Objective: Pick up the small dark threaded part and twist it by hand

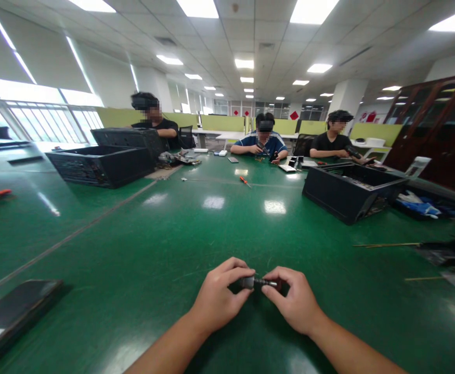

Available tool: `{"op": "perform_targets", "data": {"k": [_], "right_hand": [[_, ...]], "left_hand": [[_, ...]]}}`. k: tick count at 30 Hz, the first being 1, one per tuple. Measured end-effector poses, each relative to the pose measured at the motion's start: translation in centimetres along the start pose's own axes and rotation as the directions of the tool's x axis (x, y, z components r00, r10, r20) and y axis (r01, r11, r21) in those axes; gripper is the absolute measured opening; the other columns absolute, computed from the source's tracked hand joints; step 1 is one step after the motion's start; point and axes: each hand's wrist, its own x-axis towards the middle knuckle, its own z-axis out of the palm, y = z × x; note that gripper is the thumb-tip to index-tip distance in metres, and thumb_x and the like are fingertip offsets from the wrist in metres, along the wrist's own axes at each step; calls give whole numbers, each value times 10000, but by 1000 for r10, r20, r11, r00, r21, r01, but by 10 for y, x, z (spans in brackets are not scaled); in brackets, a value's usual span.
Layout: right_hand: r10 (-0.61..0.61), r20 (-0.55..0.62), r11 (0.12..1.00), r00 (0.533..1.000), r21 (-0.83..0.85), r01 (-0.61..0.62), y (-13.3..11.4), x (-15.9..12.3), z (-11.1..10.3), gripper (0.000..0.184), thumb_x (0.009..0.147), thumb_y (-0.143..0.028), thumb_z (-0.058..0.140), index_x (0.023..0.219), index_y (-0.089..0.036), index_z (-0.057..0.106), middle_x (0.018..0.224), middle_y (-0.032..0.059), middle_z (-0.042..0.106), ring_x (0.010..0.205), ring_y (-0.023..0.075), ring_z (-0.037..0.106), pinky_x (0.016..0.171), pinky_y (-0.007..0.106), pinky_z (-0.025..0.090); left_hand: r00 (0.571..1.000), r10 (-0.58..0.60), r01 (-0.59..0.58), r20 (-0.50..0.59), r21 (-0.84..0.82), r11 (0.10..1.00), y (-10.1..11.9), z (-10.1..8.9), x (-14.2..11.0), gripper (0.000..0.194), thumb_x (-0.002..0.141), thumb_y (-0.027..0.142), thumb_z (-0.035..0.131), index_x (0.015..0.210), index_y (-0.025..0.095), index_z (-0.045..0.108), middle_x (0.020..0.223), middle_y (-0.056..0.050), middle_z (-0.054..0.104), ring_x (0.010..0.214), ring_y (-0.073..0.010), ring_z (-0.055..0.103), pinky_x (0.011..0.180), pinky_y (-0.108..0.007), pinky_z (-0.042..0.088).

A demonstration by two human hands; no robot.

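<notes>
Both my hands meet low in the middle of the green table (165,244). My left hand (217,298) is closed, its fingertips pinching the thicker grey end of a small dark metal part (256,282). My right hand (295,301) is closed too, pinching the thinner rod-like end of the same part. The part lies level between the two hands, just above the table top.
An open black computer case (350,195) stands right of centre, another (102,163) at the back left. An orange-handled screwdriver (245,181) lies mid-table. Three people sit working at the far side. A dark flat panel (14,317) lies near left; thin rods and parts lie at right.
</notes>
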Motion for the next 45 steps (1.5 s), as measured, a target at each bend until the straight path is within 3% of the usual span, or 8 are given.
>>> {"op": "perform_targets", "data": {"k": [25,45], "right_hand": [[42,4,993,999,107,-42,5,0,-1,168,850,-295,625,821,-163,726,728,41,676,688,185,604,655,277,450],[28,-51,987,998,158,-19,13,0,-3,106,824,-250,636,852,-156,674,747,34,647,696,181,601,670,281,469]], "left_hand": [[999,35,-35,-40,-5,999,0,-4,2,300,781,69,678,1026,236,720,977,-48,676,887,-155,670,796,-272,551],[994,42,-42,-99,4,999,-2,-6,4,282,780,84,705,1019,234,719,976,-38,686,877,-151,673,798,-270,552]]}}
